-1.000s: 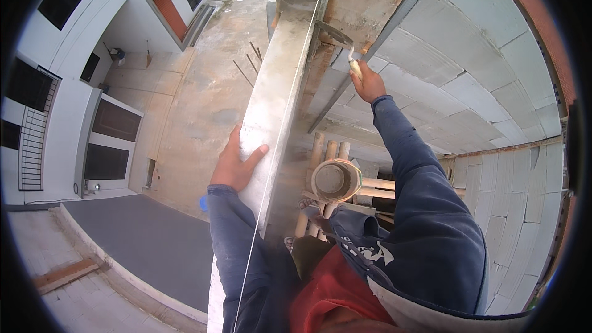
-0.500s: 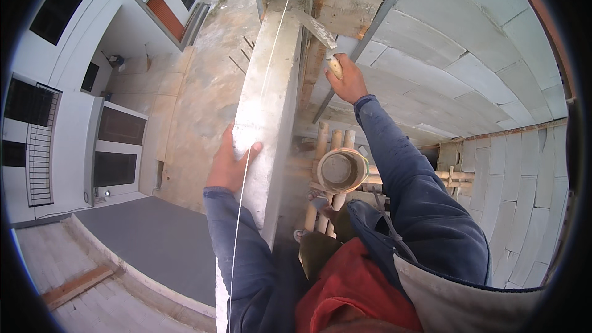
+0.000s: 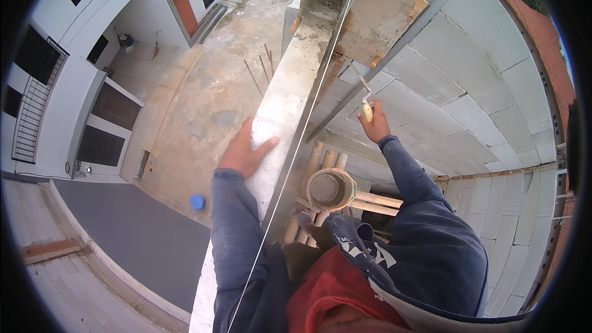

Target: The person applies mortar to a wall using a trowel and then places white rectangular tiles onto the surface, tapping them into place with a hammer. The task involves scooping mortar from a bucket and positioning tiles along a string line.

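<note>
Left hand lay flat on the top of the block wall, palm down, fingers together and pointing far, thumb splayed off to the right. It gripped nothing, only pressed on the light grey top face. A taut string line ran along the wall's right edge, near to far, passing just right of that thumb.

Right hand was raised on the right side of the wall, fingers curled tight around the pale wooden handle of a trowel. The metal shank and blade rose from the fist toward the far left, so the tool's long axis ran near-right to far-left, tip close to the wall's right face below a wooden form board (blade itself was thin and hard to read). The trowel sat above and beyond the knuckles, and the right hand was the only one on it; the left hand was well apart, across the string.

Below, between the arms, a round bucket sat on wooden poles, contents grey. A white block wall filled the right side. Far down on the left were a concrete yard, a building with dark windows, and a small blue lid on the ground.
</note>
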`<state>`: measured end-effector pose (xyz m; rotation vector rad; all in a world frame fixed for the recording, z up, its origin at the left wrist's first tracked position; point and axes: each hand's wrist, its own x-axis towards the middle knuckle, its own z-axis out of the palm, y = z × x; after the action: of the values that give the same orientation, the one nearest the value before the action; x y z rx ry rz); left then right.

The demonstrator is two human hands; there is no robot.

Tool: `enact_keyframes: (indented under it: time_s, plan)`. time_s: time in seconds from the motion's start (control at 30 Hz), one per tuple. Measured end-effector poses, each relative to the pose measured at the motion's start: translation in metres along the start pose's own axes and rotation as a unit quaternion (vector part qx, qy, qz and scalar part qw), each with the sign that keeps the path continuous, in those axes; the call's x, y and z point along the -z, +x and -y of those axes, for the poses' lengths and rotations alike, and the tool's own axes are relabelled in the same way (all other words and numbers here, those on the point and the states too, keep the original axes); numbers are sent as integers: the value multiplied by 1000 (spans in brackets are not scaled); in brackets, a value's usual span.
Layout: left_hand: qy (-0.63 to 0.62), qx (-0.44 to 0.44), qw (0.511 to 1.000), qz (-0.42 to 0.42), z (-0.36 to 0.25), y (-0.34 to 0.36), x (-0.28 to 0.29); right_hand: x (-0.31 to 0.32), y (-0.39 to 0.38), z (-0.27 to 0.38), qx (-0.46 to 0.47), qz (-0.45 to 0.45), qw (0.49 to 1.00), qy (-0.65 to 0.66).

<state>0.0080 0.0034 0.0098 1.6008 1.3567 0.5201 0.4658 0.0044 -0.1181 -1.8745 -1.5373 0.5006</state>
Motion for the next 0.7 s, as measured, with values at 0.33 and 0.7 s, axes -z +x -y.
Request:
enact_keyframes:
  time_s: [0.33,0.7]
  plan:
    - [-17,-1,1000,0,-3,-4,0,39,100,136,-59,253,951,167]
    - [34,26,999,28,0,0,4,69,53,157,126,1,990,-61]
